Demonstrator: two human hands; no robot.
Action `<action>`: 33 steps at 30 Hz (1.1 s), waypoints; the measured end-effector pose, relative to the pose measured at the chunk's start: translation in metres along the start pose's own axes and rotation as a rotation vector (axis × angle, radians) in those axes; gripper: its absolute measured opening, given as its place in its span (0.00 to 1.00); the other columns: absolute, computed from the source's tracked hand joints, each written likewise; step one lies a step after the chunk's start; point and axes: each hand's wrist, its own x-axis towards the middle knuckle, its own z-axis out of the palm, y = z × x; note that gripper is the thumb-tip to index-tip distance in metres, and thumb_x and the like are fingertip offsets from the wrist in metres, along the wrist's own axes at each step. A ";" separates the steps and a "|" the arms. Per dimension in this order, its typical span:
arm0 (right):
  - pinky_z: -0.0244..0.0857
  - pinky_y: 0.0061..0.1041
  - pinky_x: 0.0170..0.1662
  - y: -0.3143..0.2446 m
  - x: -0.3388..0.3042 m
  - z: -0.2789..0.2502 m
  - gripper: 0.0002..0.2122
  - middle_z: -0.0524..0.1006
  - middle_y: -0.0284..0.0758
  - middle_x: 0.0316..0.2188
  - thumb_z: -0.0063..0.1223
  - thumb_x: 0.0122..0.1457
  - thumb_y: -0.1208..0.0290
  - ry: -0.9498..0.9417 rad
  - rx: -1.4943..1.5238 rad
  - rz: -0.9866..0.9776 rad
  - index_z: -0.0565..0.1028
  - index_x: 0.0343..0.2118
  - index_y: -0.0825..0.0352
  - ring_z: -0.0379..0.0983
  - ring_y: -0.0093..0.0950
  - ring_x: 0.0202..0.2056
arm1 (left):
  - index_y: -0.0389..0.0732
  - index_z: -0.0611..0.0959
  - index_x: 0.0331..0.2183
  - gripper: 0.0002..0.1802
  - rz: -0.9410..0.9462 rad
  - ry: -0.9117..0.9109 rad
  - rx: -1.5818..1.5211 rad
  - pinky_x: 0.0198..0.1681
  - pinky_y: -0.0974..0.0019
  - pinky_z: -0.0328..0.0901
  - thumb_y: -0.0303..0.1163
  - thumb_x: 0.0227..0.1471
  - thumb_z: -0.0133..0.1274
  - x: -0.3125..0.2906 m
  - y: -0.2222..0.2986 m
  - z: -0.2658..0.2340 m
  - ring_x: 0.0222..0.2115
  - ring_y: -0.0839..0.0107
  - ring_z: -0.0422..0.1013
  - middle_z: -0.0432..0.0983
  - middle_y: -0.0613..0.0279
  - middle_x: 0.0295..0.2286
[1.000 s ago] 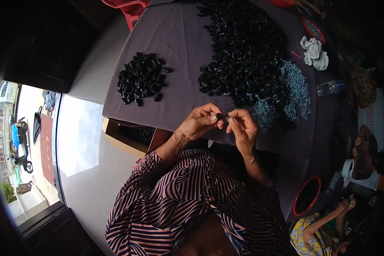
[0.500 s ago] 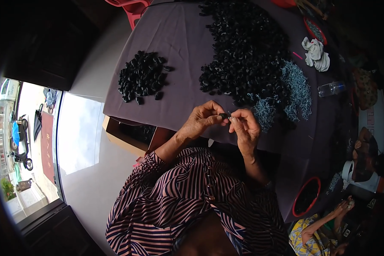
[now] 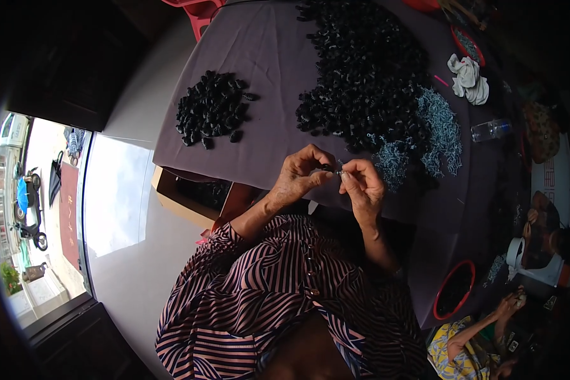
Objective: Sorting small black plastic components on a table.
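Note:
My left hand point(image 3: 303, 173) pinches a small black ribbed plastic piece point(image 3: 327, 168) between thumb and fingertips, just beyond the table's near edge. Facing it, my right hand point(image 3: 362, 185) is closed in a pinch on a tiny silvery screw point(image 3: 340, 170). The two fingertips nearly meet, and the fingers partly hide both parts. Beyond my hands spreads a large heap of black plastic pieces point(image 3: 367, 76). Against its right side lie bluish-grey screws point(image 3: 440, 133), some of them close to my right hand. A smaller pile of black pieces point(image 3: 212, 109) sits on the left.
A mauve cloth covers the table point(image 3: 266, 69). Under its left edge stands a cardboard box point(image 3: 183, 206) with black pieces inside. To the right are a white cloth point(image 3: 468, 79), a clear bottle point(image 3: 491, 130) and a red-rimmed basin point(image 3: 456, 291). Other people's arms point(image 3: 487, 320) show at far right.
My hands have shifted very slightly, and the black piece has turned a little in my left fingers and drawn slightly apart from the screw. The piles look the same.

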 end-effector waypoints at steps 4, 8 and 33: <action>0.56 0.09 0.20 -0.001 0.004 -0.002 0.03 0.64 0.27 0.20 0.42 0.46 0.80 0.000 0.031 -0.020 0.66 0.26 0.71 0.59 0.12 0.17 | 0.36 0.69 0.25 0.07 0.006 -0.039 0.020 0.32 0.78 0.58 0.19 0.38 0.47 -0.001 -0.006 -0.006 0.27 0.81 0.62 0.67 0.65 0.25; 0.54 0.09 0.20 -0.003 0.006 -0.002 0.02 0.64 0.27 0.20 0.43 0.46 0.80 -0.033 -0.051 -0.065 0.67 0.24 0.70 0.59 0.12 0.17 | 0.36 0.70 0.25 0.06 -0.108 -0.068 0.235 0.31 0.79 0.58 0.20 0.38 0.48 -0.005 -0.006 -0.007 0.27 0.82 0.62 0.67 0.66 0.25; 0.54 0.10 0.19 0.012 -0.008 -0.003 0.03 0.64 0.29 0.20 0.42 0.46 0.81 -0.057 -0.201 -0.022 0.67 0.25 0.71 0.59 0.14 0.18 | 0.35 0.72 0.24 0.04 -0.323 -0.035 0.006 0.25 0.81 0.58 0.25 0.39 0.48 -0.013 -0.009 -0.007 0.20 0.83 0.62 0.67 0.69 0.19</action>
